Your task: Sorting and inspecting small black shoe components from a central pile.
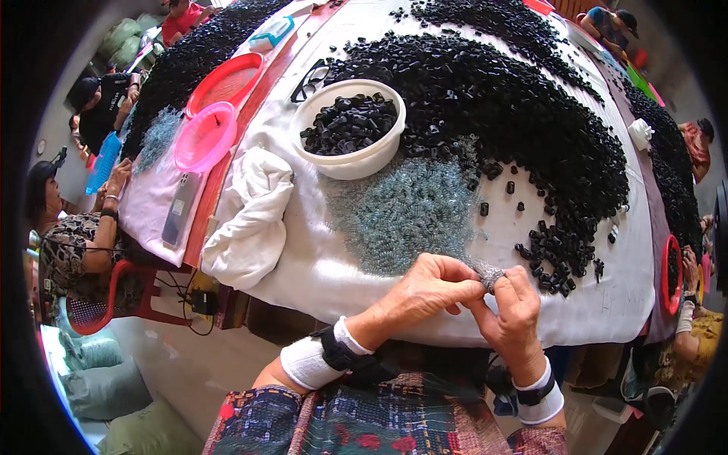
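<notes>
Over the near edge of the cloth-covered table, both of my hands meet at the fingertips. A small bunch of silvery coil springs [487,271] pokes up from the curled fingers of my right hand [513,309]. My left hand [431,287] pinches right beside that bunch, thumb and fingers pressed together; what lies between its tips is too small to tell. Just beyond my hands spreads a heap of bluish metal coil springs [409,216]. Small black plastic caps [557,262] lie scattered to the right of the heap.
A white bowl [349,165] of black plastic parts stands behind the springs, before a large pile of similar parts [516,98]. A crumpled white cloth [250,220] lies left. Pink basket [205,136], red tray [227,85] and phone [180,208] sit farther left. Other people work at both sides.
</notes>
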The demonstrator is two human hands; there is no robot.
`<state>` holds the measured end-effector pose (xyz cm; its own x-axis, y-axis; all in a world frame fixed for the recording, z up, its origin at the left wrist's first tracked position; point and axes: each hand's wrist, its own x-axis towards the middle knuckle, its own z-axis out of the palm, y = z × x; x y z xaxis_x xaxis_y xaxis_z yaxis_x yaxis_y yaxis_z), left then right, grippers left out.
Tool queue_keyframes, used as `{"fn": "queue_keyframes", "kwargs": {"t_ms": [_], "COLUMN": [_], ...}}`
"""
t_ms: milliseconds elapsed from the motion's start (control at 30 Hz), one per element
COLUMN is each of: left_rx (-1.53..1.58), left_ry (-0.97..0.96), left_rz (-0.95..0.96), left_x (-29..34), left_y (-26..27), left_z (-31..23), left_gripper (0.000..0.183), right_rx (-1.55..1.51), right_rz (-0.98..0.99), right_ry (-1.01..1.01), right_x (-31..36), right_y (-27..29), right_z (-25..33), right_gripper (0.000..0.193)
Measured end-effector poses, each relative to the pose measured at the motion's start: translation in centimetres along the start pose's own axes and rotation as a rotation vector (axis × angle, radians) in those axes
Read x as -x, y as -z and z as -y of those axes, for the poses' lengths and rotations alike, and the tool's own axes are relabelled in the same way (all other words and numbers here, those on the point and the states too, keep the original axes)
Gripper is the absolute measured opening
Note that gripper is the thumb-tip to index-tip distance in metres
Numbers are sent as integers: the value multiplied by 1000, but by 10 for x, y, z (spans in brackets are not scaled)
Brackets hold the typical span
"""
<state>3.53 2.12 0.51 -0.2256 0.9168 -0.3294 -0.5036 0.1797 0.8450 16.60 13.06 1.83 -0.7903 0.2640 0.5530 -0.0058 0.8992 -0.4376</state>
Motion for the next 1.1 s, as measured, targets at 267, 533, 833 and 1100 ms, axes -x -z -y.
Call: {"fn": "queue_keyframes", "kwargs": {"t_ms": [267,533,833,1100], "left_rx": [-125,254,321,368], "left_ry": [-9,-341,-403,-405], "left_rz": [-24,-255,-450,-438], "left_x": [7,1,-8,-15], "left_y": [5,50,96,97], "left_z": [-11,-57,-97,-102], "left_gripper": [21,21,25,31], "right_rx": [-55,72,259,394], "right_rz": [90,121,199,318], "right_ry": [-57,-281,-137,-191], "right_x": [-5,-32,-102,-138], "right_y": [5,20,-2,-24], "right_z": [-2,-54,-115,-132], "right_gripper": [25,40,35,39]}}
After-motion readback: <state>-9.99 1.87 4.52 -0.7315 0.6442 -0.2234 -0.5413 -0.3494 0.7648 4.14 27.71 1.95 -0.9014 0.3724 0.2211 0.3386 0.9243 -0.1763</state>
